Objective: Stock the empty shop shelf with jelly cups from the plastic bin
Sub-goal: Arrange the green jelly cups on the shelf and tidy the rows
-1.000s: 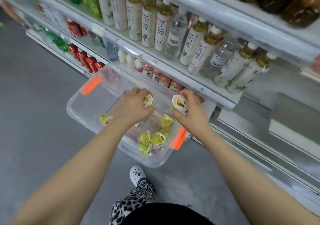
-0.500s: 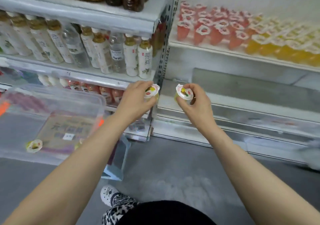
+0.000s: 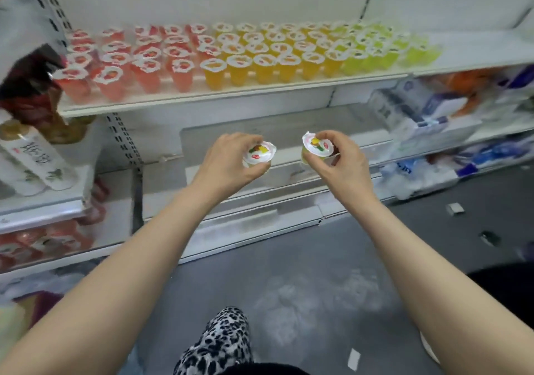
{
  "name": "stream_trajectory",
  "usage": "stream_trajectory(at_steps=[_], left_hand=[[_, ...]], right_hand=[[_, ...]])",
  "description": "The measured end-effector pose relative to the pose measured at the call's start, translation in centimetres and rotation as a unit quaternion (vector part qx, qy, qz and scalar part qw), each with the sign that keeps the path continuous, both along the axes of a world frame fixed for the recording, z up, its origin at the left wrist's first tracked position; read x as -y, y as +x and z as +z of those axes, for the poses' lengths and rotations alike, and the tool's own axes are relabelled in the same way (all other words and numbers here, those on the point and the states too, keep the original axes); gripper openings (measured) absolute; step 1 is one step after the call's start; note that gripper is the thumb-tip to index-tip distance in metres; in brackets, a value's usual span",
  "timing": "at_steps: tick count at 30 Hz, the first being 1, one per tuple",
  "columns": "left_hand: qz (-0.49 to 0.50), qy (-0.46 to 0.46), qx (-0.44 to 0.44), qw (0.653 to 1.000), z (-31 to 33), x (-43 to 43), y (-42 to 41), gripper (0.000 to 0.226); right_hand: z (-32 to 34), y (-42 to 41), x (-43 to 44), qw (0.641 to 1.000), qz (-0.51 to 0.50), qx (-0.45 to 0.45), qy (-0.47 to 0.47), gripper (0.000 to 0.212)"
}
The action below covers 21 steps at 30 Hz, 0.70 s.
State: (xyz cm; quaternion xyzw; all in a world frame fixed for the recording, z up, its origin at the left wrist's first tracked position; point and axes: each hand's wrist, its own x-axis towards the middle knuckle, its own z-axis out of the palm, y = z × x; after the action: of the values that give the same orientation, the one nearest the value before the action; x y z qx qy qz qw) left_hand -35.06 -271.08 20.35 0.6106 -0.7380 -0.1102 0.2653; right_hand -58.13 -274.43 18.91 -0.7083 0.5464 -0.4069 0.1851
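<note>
My left hand [image 3: 228, 162] grips a jelly cup [image 3: 259, 153] with a white foil lid and fruit print. My right hand [image 3: 341, 159] grips a second, yellowish jelly cup [image 3: 316, 145] of the same kind. Both hands are held side by side in front of the bare lower shelf [image 3: 289, 132]. The white shelf [image 3: 237, 93] above carries several rows of jelly cups: red ones [image 3: 121, 59] at the left, orange ones [image 3: 260, 54] in the middle, green ones [image 3: 381, 48] toward the right. The plastic bin is out of view.
Bottled drinks [image 3: 31, 132] fill the shelving unit at the left. Packaged goods [image 3: 439, 111] in white and blue wrap lie on shelves at the right. Grey floor [image 3: 318, 288] lies below, with small scraps on it; a leopard-print trouser leg [image 3: 219, 343] shows at the bottom.
The view has swung right from the plastic bin to the jelly cup shelf. Both hands came along, each still holding its cup, and now face the bare lower shelf.
</note>
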Motion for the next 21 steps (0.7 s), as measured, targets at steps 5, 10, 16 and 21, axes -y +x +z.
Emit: stream_trajectory(at_steps=[5,10,16,21], left_hand=[[-0.061,-0.015,0.012,0.998,0.9,5.5,-6.5,0.044],[-0.098,-0.039,0.001,0.994,2.1,11.0,-12.7,0.043],[-0.137,-0.076,-0.005,0.988,3.7,19.4,-19.6,0.043],[-0.148,-0.102,-0.013,0.984,6.0,25.7,-24.9,0.039]], right_hand=[[0.8,-6.9,3.2,0.998,-0.065,0.000,-0.002,0.031],[1.9,-12.9,7.2,0.994,-0.112,-0.015,-0.010,0.031],[4.4,-19.3,14.4,0.989,-0.142,-0.015,-0.032,0.029],[6.3,-24.1,20.5,0.987,-0.149,-0.032,-0.058,0.028]])
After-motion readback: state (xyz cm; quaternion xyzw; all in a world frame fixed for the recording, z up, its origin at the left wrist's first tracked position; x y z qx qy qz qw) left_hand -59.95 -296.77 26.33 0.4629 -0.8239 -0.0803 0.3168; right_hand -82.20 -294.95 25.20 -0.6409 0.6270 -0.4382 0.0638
